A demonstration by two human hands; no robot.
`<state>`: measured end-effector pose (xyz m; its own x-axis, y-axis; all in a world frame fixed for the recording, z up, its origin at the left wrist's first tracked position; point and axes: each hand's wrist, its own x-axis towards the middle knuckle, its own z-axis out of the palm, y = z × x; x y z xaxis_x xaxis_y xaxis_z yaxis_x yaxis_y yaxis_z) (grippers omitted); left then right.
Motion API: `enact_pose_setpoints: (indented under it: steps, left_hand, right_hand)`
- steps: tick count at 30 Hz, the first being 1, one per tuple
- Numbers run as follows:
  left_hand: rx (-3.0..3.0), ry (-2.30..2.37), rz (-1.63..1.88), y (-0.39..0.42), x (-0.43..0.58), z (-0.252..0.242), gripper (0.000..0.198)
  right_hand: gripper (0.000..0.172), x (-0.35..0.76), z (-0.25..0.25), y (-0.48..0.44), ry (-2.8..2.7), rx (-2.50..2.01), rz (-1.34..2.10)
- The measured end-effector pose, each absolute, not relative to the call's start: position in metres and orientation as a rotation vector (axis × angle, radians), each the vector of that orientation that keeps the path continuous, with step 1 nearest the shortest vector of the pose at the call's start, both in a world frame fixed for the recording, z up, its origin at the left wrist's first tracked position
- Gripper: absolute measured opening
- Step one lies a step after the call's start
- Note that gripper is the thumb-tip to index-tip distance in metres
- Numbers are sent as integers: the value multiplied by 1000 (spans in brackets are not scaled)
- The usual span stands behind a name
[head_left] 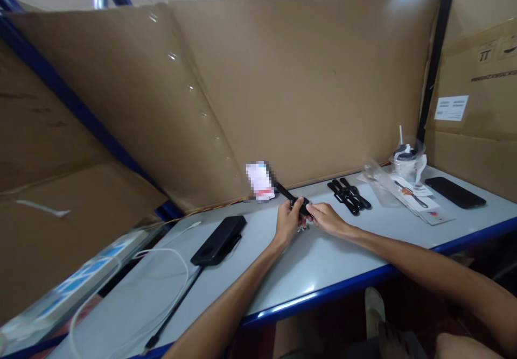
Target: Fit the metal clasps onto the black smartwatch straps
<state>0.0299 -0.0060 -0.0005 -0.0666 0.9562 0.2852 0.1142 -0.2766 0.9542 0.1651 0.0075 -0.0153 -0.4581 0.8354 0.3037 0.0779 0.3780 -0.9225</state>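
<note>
My left hand (290,222) and my right hand (323,218) meet over the middle of the table, both closed on one black watch (301,206). Its dark strap (283,190) sticks out from the fingers toward the back left. Fingers cover much of the watch body. Just below the hands are some small shiny bits (302,229), too small to make out. To the right of my right hand lie several black watches (349,195) side by side. Behind my left hand stands a blurred-out, lit rectangle (260,180).
A black power bank (218,240) with cables lies left, near a white power strip (81,278). On the right are printed cards (434,213), clear plastic bags (379,178), a lidded cup (405,160) and a black phone (456,192). Cardboard walls (302,90) enclose the table (274,289).
</note>
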Motion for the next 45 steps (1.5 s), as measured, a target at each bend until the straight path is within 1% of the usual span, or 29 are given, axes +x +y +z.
enact_pose_setpoints:
  steps: [3,10,13,19,27,37,45]
  left_hand:
    - [1463,1196,1445,-8,31,0,41]
    - [1491,1174,1413,-9,31,1,42]
    - [1497,1191,1404,-9,31,0,42]
    - [1457,1198,1410,-7,31,-1,40]
    - [1470,1213,1413,-7,32,-1,41]
    - [1470,1205,1438,-7,33,-1,41]
    - [1440,1166,1454,-8,33,-1,43]
  right_hand:
    - [54,164,-15,7,-1769,-807,1203]
    - [50,168,-9,-1,-1707,-880,1356]
    - [50,169,-8,-3,-1704,-882,1370]
    - [49,168,-10,0,-1706,-837,1342]
    - [55,164,-15,1,-1668,-859,1221]
    - [57,164,-15,1,-1676,-844,1220]
    - [57,165,-12,-3,-1736,-862,1081]
